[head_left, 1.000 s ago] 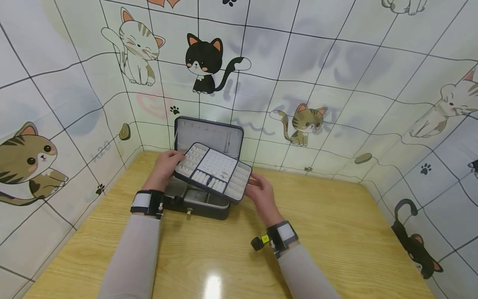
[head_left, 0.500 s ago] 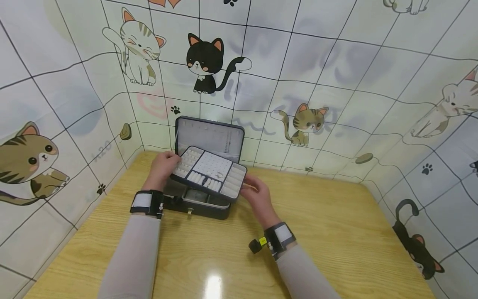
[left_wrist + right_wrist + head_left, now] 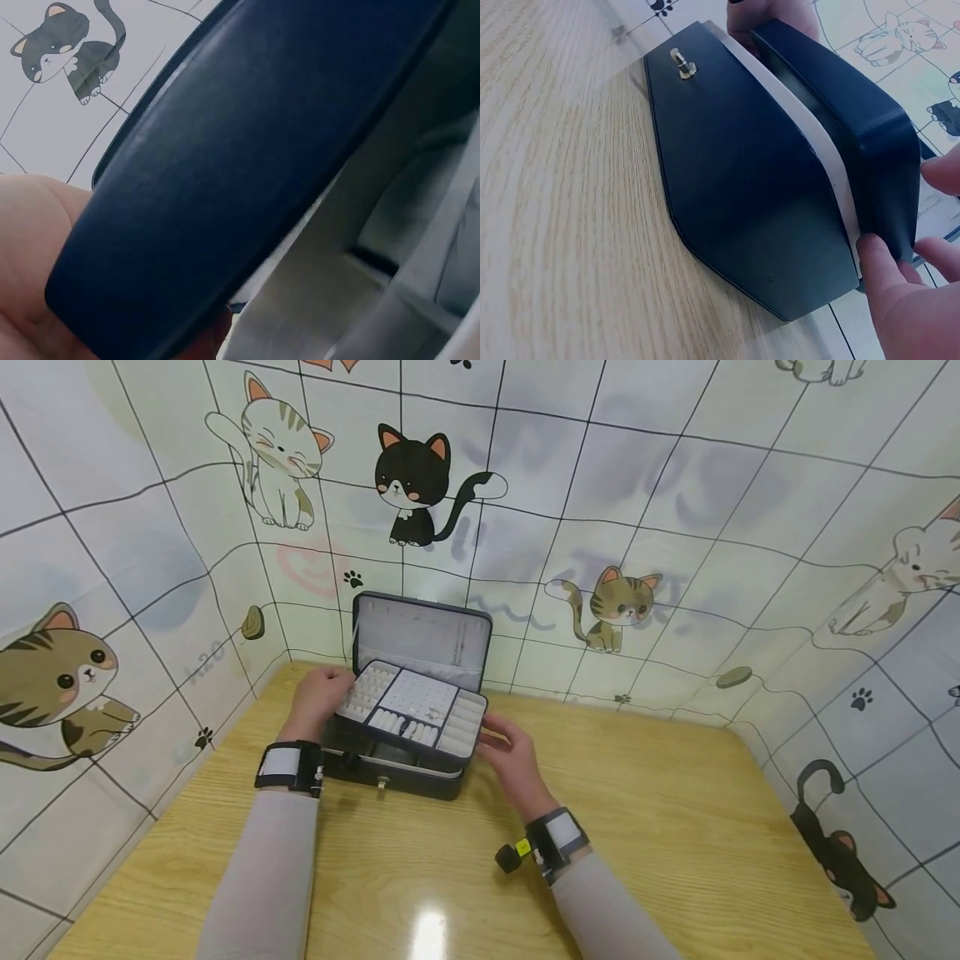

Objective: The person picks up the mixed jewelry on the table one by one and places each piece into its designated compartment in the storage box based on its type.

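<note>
Both hands have the tray [image 3: 408,714] pinched by its ends, left hand [image 3: 315,697] on the left end, right hand [image 3: 506,756] on the right, fingers curled round the edges. It sits just over the open box [image 3: 397,768] on the table [image 3: 675,827].

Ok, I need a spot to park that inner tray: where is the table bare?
The table lies bare right of the jewelry box, up to the wall. Bare wood also in front, between the sleeves. Crowded at the box: left hand and right hand grip the tray.
</note>
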Available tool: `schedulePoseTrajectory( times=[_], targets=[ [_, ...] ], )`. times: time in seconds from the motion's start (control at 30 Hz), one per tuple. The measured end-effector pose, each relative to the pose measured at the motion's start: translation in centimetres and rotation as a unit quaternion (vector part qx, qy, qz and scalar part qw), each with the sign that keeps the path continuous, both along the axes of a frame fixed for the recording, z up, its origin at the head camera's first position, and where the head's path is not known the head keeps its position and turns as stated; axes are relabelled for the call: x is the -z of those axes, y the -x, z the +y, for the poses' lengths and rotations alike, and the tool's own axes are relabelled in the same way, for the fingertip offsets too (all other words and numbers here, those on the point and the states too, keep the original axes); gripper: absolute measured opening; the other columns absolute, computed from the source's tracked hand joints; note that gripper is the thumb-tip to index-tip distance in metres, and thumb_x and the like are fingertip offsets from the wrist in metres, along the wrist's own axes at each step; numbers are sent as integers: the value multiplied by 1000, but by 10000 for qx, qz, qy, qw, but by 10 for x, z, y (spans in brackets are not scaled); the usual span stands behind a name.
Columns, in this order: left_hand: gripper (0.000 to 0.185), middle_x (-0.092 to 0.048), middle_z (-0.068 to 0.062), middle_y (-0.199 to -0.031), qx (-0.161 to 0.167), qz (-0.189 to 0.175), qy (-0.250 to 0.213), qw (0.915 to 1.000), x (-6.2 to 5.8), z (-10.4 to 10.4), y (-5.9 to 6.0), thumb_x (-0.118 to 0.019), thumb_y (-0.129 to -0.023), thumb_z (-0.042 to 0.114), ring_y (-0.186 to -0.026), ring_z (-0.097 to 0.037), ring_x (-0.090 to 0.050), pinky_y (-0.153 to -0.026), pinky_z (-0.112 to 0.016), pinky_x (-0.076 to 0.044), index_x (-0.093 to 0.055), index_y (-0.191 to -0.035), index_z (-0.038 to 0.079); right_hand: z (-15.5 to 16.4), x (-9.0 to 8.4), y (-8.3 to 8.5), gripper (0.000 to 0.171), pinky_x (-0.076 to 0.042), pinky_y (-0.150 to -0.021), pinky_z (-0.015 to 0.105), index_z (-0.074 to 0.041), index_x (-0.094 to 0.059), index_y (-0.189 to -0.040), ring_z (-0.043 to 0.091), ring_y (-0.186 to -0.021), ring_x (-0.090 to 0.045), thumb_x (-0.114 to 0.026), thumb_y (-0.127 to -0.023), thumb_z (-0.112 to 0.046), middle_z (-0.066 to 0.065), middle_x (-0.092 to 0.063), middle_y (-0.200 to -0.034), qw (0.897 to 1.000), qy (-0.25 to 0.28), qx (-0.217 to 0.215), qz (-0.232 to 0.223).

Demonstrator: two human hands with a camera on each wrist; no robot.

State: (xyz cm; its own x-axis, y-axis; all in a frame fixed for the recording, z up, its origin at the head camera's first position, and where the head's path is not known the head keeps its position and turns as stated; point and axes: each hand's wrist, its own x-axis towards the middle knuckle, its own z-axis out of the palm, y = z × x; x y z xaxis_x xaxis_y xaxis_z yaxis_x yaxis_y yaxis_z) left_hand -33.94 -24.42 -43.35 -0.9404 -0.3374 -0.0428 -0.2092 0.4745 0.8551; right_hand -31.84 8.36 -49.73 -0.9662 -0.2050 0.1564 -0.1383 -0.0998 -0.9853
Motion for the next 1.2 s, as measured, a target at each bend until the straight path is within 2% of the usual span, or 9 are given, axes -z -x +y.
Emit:
schedulePoseTrajectory(
  times=[0.17, 0.3, 0.57, 0.7, 1.2],
  targets=[
    [37, -50, -9, -84, -40, -78, 291, 9995, 0, -3, -1, -49, -103, 37, -82, -27, -47, -66, -35, -36, -55, -82, 7, -2, 0, -1, 57, -58, -95, 24, 12, -50, -148, 46, -135, -59, -62, -93, 12, 33, -51, -150, 9998, -22, -187, 74],
    [40, -42, -5, -72, -81, -96, 650, 9978, 1, -5, 0, -48, -103, 39, -72, -26, -44, -61, -35, -35, -48, -74, 10, -3, -2, -4, 59, -58, -95, 22, 13, -47, -150, 49, -137, -57, -62, -92, 12, 34, -49, -152, 9995, -9, -290, 92],
    [47, -52, -10, -76, -105, -181, 1476, 9888, 4, -3, -1, -42, -107, 42, -73, -29, -51, -62, -36, -37, -55, -78, 8, -3, -5, -6, 60, -58, -95, 22, 12, -46, -151, 53, -139, -53, -63, -94, 15, 32, -46, -156, 9988, -104, -464, 149],
    [48, -55, -11, -76, -125, -162, 1762, 9841, 2, 0, -3, -43, -106, 41, -73, -30, -54, -61, -36, -37, -57, -76, 8, -1, -4, -5, 60, -58, -97, 23, 10, -46, -152, 52, -140, -52, -63, -95, 14, 31, -45, -157, 9983, -163, -523, 173],
    [42, -60, -13, -81, -78, -480, 2125, 9759, -6, 2, -7, -44, -103, 36, -75, -29, -56, -58, -35, -39, -59, -76, 8, -1, -4, -4, 61, -57, -102, 23, 3, -50, -153, 45, -142, -54, -66, -95, 12, 23, -49, -159, 9975, -218, -649, 192]
  ],
)
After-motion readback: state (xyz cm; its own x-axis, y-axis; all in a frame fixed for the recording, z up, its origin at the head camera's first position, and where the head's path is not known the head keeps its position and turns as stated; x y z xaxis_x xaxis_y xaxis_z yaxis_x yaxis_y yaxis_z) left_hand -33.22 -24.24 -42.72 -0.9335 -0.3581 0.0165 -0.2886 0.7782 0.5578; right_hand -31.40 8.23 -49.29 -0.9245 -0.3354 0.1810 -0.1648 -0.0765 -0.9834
